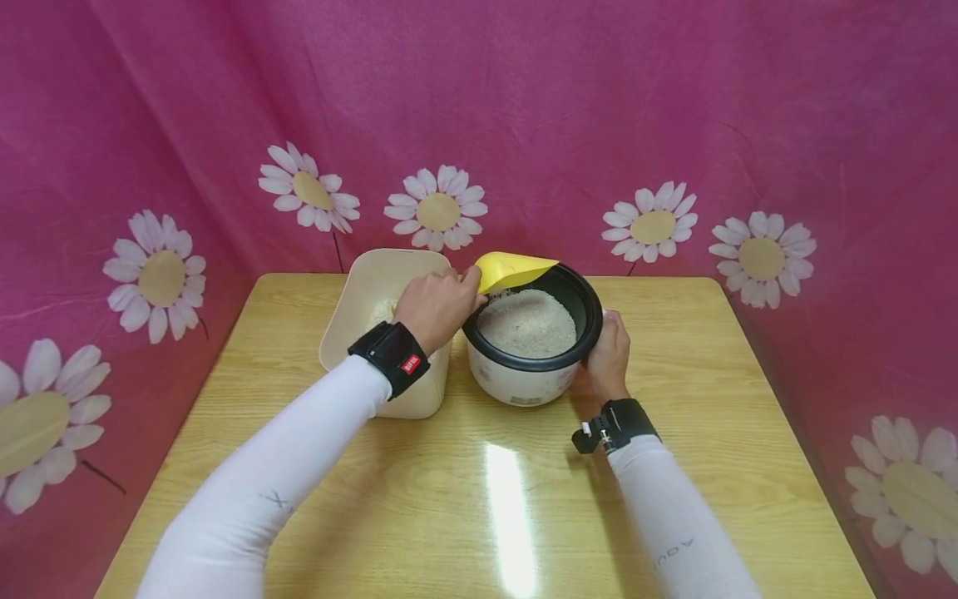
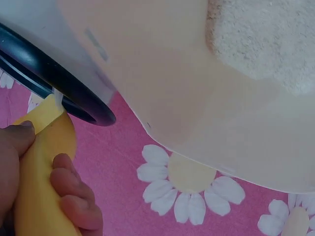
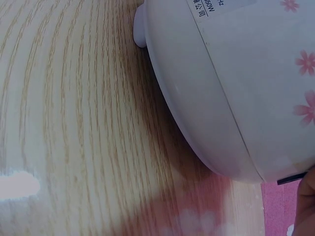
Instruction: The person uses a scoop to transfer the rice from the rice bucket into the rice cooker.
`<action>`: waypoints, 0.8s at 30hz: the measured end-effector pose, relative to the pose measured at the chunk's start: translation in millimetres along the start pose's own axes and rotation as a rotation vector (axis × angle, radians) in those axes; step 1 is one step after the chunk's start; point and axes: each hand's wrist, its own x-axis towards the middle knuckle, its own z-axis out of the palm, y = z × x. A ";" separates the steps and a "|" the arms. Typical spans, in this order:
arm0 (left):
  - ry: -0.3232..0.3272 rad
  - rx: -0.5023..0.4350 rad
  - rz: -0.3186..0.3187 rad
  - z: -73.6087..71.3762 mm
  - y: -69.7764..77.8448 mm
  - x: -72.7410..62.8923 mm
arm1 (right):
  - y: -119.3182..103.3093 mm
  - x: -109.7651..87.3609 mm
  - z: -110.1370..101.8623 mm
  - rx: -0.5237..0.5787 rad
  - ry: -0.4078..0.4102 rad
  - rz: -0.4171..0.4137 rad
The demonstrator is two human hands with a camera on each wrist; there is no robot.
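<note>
My left hand (image 1: 440,306) grips a yellow scoop (image 1: 516,269), tilted over the left rim of a rice cooker (image 1: 516,384). Grains fall beneath the scoop's edge into the cooker, where white rice (image 1: 530,326) lies heaped. In the left wrist view, thumb and fingers curl around the scoop (image 2: 47,147) beside the black rim (image 2: 74,93). My right hand (image 1: 609,353) holds the cooker's right side, and only a bit of that hand (image 3: 306,206) shows in the right wrist view. Left of the cooker stands a cream bin (image 1: 359,312) with rice (image 2: 266,44) inside.
Both containers stand side by side near the back of a wooden table (image 1: 419,507). Behind it and along both sides hangs a pink curtain (image 1: 524,108) with large daisies. A bright reflection lies on the tabletop in front of the cooker.
</note>
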 end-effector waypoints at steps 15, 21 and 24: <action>-0.007 -0.065 -0.037 -0.8 -7.3 -1.6 | -33.7 -15.6 -3.4 -0.004 -0.058 0.038; -0.046 -0.135 -0.104 -9.0 -19.4 -2.0 | -16.1 -7.0 -1.8 0.021 -0.051 0.043; -0.056 -0.186 -0.139 -15.0 -27.4 -2.5 | -3.1 -1.6 -0.8 0.035 -0.051 0.052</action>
